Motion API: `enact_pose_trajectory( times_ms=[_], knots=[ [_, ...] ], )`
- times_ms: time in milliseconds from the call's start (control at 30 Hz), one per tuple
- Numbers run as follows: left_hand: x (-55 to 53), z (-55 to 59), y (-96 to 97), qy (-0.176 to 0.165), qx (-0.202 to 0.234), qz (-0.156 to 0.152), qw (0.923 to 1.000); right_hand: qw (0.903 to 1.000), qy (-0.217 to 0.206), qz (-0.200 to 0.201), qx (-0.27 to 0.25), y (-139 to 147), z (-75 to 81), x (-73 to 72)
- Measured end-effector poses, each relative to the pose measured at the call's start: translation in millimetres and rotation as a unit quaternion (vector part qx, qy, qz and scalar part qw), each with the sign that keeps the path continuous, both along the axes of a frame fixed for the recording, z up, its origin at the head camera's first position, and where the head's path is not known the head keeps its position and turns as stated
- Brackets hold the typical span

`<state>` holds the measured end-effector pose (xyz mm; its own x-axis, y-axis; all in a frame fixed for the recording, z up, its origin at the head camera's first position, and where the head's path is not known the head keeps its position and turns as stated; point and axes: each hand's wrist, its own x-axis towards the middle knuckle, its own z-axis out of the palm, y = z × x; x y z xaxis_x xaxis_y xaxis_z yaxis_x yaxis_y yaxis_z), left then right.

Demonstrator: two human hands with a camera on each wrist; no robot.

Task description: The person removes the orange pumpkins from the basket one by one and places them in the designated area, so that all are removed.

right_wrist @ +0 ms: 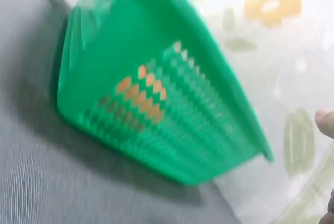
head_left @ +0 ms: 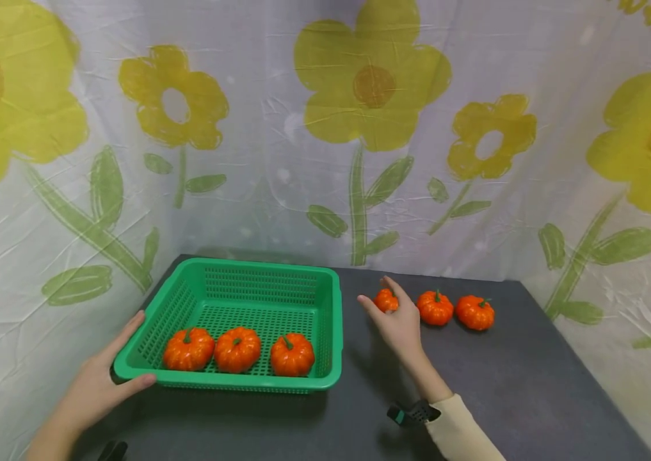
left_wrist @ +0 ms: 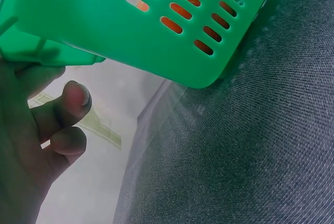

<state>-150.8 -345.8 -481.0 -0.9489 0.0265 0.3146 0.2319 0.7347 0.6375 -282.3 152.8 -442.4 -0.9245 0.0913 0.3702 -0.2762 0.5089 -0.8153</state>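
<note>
your left hand (head_left: pixel 95 384) grips the near-left corner of the green basket (head_left: pixel 262 285), thumb on the near rim and fingers at the left side; probably to steady it, since thin plastic would slide easily. basket sits toward the back-left corner of the tabletop (head_left: pixel 509 384), its right side facing the loose pumpkins, which likely makes for a short reach across. inside, three basket pumpkins (head_left: pixel 237 350) line the near wall, perhaps because that side is handiest.

your right hand (head_left: pixel 400 323) is just right of the basket, thumb and fingers apart, a spread that seems to suit a round body. the nearest loose pumpkin (head_left: pixel 383 301) lies between them, toward the tabletop's back edge; contact: cannot tell. right of your hand, toward the back-right corner, sit the middle loose pumpkin (head_left: pixel 435 309) and the far-right pumpkin (head_left: pixel 474 313), side by side
</note>
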Motion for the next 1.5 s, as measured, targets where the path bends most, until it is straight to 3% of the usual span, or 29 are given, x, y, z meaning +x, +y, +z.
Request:
enact_pose_trajectory(
  times_ms=[300, 433, 533, 667, 833, 967, 1167, 1300, 1500],
  knots=[
    [-1.9, -0.4, -0.2, -0.004, -0.002, -0.001, 1.0000, 0.9934, 0.009, 0.115, -0.001, -35, 26.7, 7.7],
    [-2.1, 0.3, 0.2, 0.002, -0.003, -0.001, 1.0000, 0.9838, 0.004, 0.177, 0.027, -49, 32.3, 6.9],
    [-1.4, 0.3, 0.6, 0.004, -0.003, -0.001, 1.0000, 0.9699, 0.002, 0.234, 0.066, -60, 36.2, 5.4],
    [-1.3, 0.2, 0.1, 0.004, 0.001, -0.003, 1.0000, 0.9378, -0.020, 0.318, 0.137, -74, 41.2, -0.4],
    [-3.4, -1.3, -0.2, 0.001, 0.000, 0.001, 1.0000, 0.8815, -0.063, 0.409, 0.228, -86, 41.5, -15.0],
    [-3.2, -3.9, 0.6, 0.005, 0.009, 0.000, 0.9999, 0.8368, -0.086, 0.451, 0.299, -94, 40.0, -25.6],
    [-2.0, -3.9, 1.3, 0.004, 0.016, -0.001, 0.9999, 0.7800, -0.108, 0.474, 0.394, -101, 44.6, -29.9],
    [-2.0, -1.6, 1.5, -0.002, 0.009, 0.002, 1.0000, 0.7534, -0.117, 0.475, 0.439, -105, 47.0, -29.0],
    [-1.4, -0.5, 0.4, -0.006, 0.010, 0.004, 0.9999, 0.7325, -0.125, 0.466, 0.480, -111, 47.7, -26.8]
  ],
)
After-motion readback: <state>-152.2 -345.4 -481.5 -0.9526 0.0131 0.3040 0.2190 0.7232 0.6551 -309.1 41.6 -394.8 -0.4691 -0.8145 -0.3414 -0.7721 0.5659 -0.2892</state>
